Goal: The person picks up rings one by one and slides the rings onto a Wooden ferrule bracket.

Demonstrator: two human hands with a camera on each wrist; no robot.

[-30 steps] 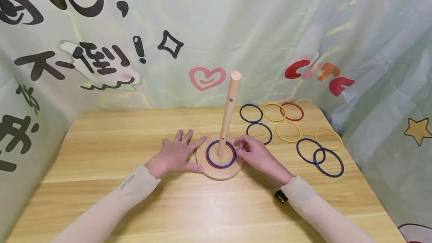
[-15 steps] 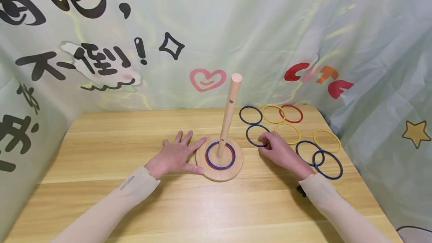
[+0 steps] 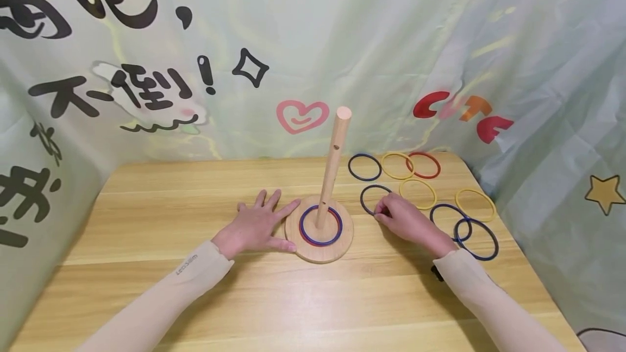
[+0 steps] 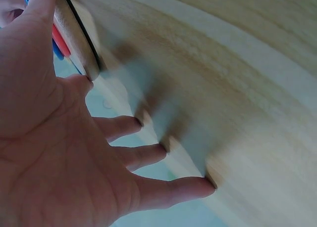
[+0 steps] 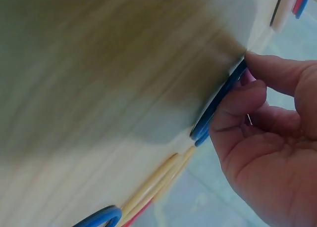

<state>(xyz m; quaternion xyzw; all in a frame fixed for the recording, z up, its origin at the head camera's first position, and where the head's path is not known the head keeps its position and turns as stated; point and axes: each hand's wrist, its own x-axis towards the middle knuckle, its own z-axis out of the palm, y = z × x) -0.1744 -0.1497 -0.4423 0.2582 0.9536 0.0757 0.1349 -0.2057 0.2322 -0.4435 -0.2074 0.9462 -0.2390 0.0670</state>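
A round wooden base (image 3: 320, 254) carries an upright wooden peg (image 3: 331, 167). Around the peg's foot lie a blue ring (image 3: 302, 228) and a red ring beneath it. My left hand (image 3: 254, 227) is spread on the table, its thumb and index finger touching the base's left edge. Right of the base, my right hand (image 3: 408, 221) pinches the near edge of a dark blue ring (image 3: 363, 200). In the right wrist view the thumb and curled fingers are at that ring (image 5: 218, 101), close to the tabletop.
Behind the pinched ring lie another blue ring (image 3: 350, 170), yellow rings (image 3: 383, 167) and a red ring (image 3: 439, 166). Farther right, a yellow ring (image 3: 493, 208) and two overlapping blue rings (image 3: 496, 243) lie near the table's right edge. A printed curtain (image 3: 367, 31) stands behind the table.
My right hand has moved right from beside the base to the blue ring, which has shifted slightly since half a second ago. My left hand has stayed at the base.
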